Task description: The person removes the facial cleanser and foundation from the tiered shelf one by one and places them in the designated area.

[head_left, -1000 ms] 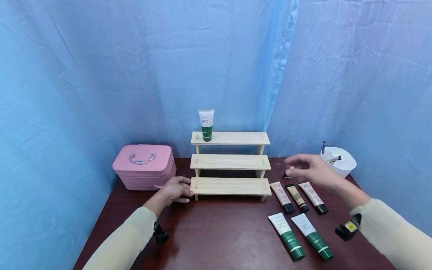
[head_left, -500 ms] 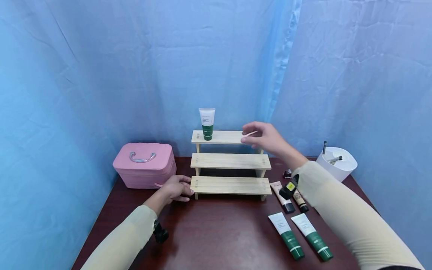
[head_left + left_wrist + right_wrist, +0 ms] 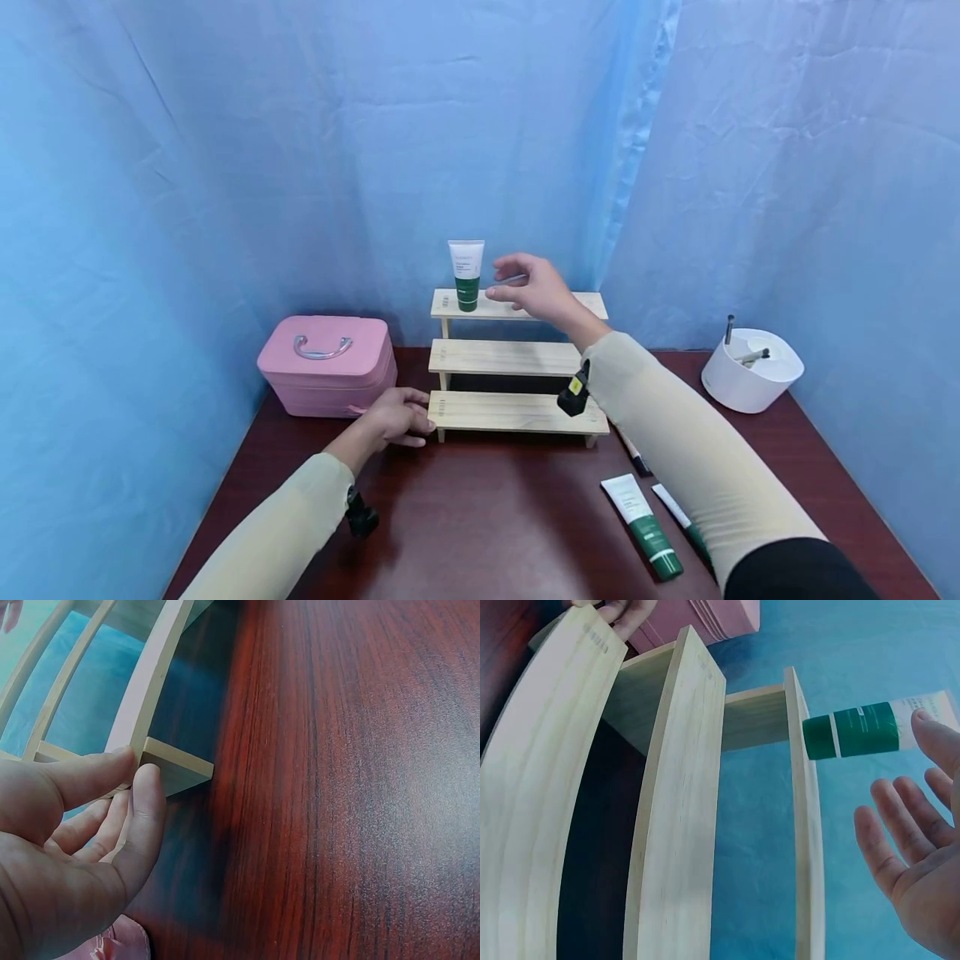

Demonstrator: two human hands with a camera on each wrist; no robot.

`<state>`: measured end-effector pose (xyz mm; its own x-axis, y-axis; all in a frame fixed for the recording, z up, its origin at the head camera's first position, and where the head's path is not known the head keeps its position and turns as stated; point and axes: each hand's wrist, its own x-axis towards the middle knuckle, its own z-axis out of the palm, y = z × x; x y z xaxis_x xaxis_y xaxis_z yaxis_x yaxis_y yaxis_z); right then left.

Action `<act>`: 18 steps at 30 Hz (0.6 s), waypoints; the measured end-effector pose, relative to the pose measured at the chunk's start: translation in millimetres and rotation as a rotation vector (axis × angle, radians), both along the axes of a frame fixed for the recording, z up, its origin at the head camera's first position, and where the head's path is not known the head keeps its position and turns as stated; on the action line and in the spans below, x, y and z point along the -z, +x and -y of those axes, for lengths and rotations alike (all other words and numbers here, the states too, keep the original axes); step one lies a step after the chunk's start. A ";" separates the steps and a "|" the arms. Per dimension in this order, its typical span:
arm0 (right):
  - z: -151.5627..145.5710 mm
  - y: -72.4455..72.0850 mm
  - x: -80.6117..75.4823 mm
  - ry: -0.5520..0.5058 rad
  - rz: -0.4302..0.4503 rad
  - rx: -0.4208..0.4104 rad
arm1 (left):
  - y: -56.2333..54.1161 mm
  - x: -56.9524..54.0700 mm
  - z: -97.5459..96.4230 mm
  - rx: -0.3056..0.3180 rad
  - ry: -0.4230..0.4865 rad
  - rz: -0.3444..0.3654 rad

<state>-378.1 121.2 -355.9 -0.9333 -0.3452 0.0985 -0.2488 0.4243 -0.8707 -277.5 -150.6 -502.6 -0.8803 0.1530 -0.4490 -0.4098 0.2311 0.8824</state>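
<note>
A white and green squeeze tube (image 3: 467,275) stands upright on its cap at the left end of the top step of a three-step wooden display shelf (image 3: 510,408). My right hand (image 3: 534,287) hovers just right of the tube, its fingers loosely spread and holding nothing. In the right wrist view, the thumb overlaps the white end of the tube (image 3: 862,731); whether it touches cannot be told. My left hand (image 3: 393,417) pinches the left end of the lowest step between thumb and fingers, as the left wrist view shows at the wooden step (image 3: 150,682).
Left of the shelf sits a pink case (image 3: 326,367) with a metal handle. Two more green and white tubes, one a front tube (image 3: 643,529), lie at right, partly under my right sleeve (image 3: 675,425). A white holder (image 3: 750,375) with brushes stands at the far right.
My right hand has moved left and up from above the small tubes at right to beside the standing tube. The left hand keeps its grip on the shelf.
</note>
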 end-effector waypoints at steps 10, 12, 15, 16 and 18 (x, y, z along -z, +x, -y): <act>22.4 -8.9 7.6 -0.022 0.008 0.055 | 3.4 -0.6 -2.1 -0.001 0.010 0.006; 25.9 -9.7 9.5 -0.014 0.004 0.059 | 4.2 -0.7 -2.4 0.002 0.009 0.007; 30.9 -9.3 11.4 -0.008 -0.011 0.063 | 5.2 -0.4 -2.4 0.001 0.005 0.011; 32.3 -8.9 11.8 -0.006 -0.016 0.066 | 5.4 -0.3 -2.4 0.001 0.006 0.012; 34.8 -8.1 12.0 -0.007 -0.027 0.078 | 5.7 -0.3 -2.7 0.000 0.008 0.013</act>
<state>-386.2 86.4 -368.0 -0.9543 -0.2708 0.1261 -0.2386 0.4373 -0.8671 -271.8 -147.9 -502.3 -0.8747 0.1565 -0.4588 -0.4209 0.2245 0.8789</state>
